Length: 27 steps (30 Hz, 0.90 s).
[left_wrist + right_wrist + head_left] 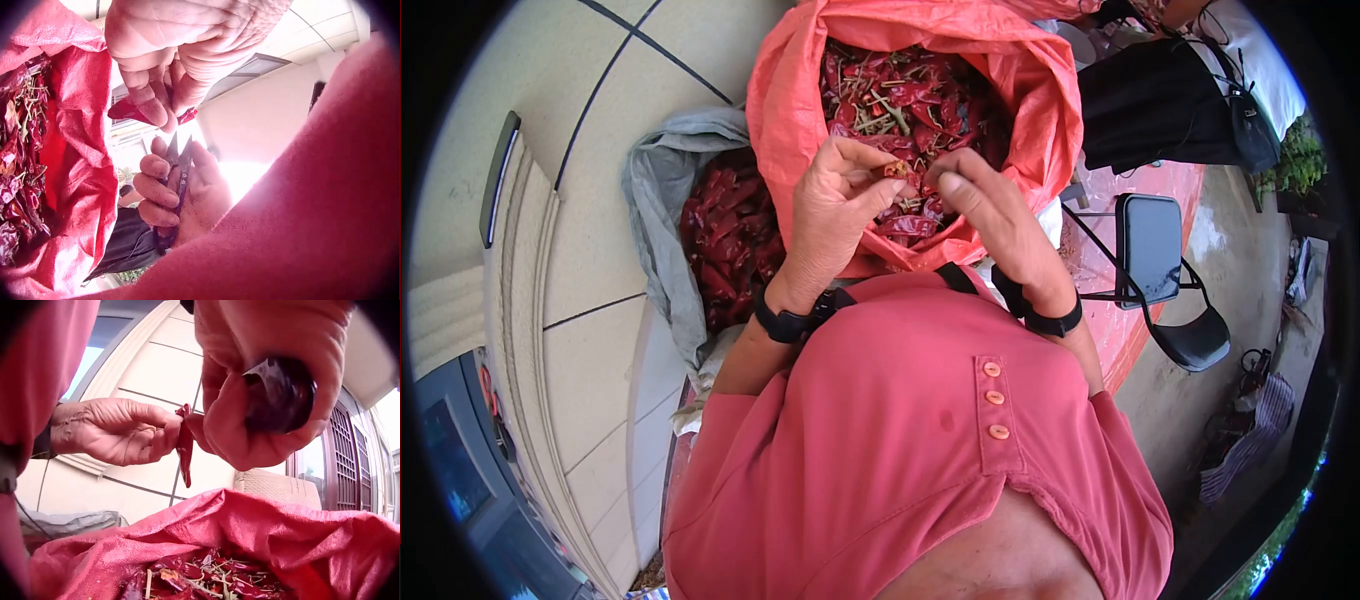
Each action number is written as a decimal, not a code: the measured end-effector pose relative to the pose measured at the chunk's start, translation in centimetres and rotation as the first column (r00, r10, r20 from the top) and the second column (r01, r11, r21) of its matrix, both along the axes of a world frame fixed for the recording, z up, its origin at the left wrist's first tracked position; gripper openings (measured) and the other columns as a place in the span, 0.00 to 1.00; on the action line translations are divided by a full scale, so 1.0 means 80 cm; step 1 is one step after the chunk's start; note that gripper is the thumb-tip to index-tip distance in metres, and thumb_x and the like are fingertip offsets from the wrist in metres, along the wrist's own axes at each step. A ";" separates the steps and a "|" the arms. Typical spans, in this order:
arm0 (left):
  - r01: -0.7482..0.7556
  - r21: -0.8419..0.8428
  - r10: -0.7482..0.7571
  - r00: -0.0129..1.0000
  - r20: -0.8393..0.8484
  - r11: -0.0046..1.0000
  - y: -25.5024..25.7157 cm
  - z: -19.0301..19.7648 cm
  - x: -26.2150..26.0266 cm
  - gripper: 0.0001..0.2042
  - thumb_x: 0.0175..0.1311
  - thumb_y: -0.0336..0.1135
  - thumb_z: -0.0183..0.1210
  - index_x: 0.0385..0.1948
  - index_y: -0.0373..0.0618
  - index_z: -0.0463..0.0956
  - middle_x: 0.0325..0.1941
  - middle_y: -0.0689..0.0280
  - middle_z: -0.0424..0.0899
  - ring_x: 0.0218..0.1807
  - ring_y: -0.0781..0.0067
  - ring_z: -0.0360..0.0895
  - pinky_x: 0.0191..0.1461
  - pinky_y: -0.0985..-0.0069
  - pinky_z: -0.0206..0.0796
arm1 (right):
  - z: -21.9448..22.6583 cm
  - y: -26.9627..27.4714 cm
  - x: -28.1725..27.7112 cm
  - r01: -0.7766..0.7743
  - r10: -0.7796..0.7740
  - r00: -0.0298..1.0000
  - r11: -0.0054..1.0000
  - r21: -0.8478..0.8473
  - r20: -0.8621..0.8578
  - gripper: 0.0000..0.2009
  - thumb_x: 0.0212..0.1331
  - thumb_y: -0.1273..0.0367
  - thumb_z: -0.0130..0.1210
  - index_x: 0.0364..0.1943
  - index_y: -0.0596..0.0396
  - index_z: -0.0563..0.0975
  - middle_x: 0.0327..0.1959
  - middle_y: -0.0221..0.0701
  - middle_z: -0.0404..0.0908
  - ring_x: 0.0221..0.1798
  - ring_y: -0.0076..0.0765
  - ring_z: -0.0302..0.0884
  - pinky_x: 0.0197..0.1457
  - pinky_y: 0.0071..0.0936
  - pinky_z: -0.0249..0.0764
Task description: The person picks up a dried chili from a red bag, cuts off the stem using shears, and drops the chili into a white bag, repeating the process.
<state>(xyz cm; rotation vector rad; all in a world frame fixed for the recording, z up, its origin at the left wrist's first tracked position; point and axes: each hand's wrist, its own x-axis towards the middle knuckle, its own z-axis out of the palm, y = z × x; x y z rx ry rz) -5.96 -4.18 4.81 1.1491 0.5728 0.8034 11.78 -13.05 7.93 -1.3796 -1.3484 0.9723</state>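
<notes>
On the right of the head view, a black folding chair [1150,245] stands on thin dark legs, near a broad expanse of black fabric [1155,115]. Green leaves [1300,165] show beyond that fabric. Lower down, a striped cloth [1250,440] lies crumpled beside some dark items too unclear to identify. The pale concrete floor [1235,230] stretches between. Opposite, dark seams divide a cream wall [660,120]. The right wrist view also shows a barred reddish-brown door or window [347,456].
</notes>
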 end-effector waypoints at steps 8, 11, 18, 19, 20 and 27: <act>-0.119 0.237 0.148 0.983 -0.111 0.964 0.003 0.009 0.010 0.23 0.53 0.17 0.63 0.49 0.39 0.61 0.39 0.61 0.81 0.41 0.79 0.80 0.42 0.84 0.73 | 0.010 -0.003 -0.017 0.117 -0.153 0.875 0.987 0.106 0.460 0.16 0.62 0.60 0.57 0.45 0.58 0.74 0.38 0.41 0.79 0.39 0.50 0.79 0.39 0.39 0.73; -0.112 0.266 0.155 0.977 -0.149 0.957 0.003 0.011 0.010 0.23 0.53 0.18 0.63 0.48 0.39 0.61 0.39 0.61 0.82 0.41 0.78 0.81 0.42 0.83 0.74 | 0.010 -0.001 -0.017 0.114 -0.150 0.862 0.988 0.103 0.485 0.16 0.61 0.60 0.57 0.46 0.57 0.74 0.38 0.40 0.79 0.39 0.50 0.79 0.38 0.39 0.73; -0.108 0.334 0.174 0.969 -0.175 0.936 0.004 0.010 0.006 0.22 0.53 0.18 0.63 0.47 0.38 0.63 0.37 0.62 0.83 0.43 0.75 0.83 0.44 0.81 0.74 | 0.006 0.002 -0.018 0.090 -0.110 0.873 0.994 0.064 0.475 0.14 0.62 0.61 0.57 0.44 0.56 0.74 0.37 0.40 0.78 0.38 0.51 0.79 0.37 0.40 0.73; -0.108 0.356 0.179 0.969 -0.173 0.928 0.003 0.009 0.006 0.21 0.53 0.18 0.64 0.46 0.38 0.63 0.37 0.62 0.83 0.43 0.75 0.83 0.45 0.81 0.74 | 0.005 0.001 -0.018 0.092 -0.116 0.877 0.993 0.075 0.467 0.14 0.62 0.61 0.57 0.44 0.56 0.74 0.36 0.40 0.78 0.38 0.52 0.79 0.37 0.40 0.72; -0.107 0.378 0.183 0.968 -0.169 0.919 0.004 0.008 0.006 0.21 0.53 0.18 0.64 0.46 0.38 0.63 0.37 0.62 0.83 0.43 0.75 0.83 0.46 0.80 0.74 | 0.004 0.002 -0.017 0.088 -0.115 0.875 0.993 0.079 0.470 0.14 0.62 0.61 0.57 0.44 0.56 0.74 0.36 0.40 0.78 0.37 0.52 0.79 0.36 0.40 0.73; -0.060 0.414 0.178 0.951 -0.252 0.908 0.004 0.004 0.012 0.22 0.53 0.15 0.62 0.48 0.37 0.62 0.38 0.61 0.82 0.43 0.76 0.82 0.47 0.82 0.74 | 0.001 0.004 -0.020 0.100 -0.181 0.734 0.982 0.159 0.655 0.11 0.61 0.63 0.58 0.39 0.55 0.73 0.32 0.37 0.78 0.32 0.49 0.79 0.30 0.41 0.73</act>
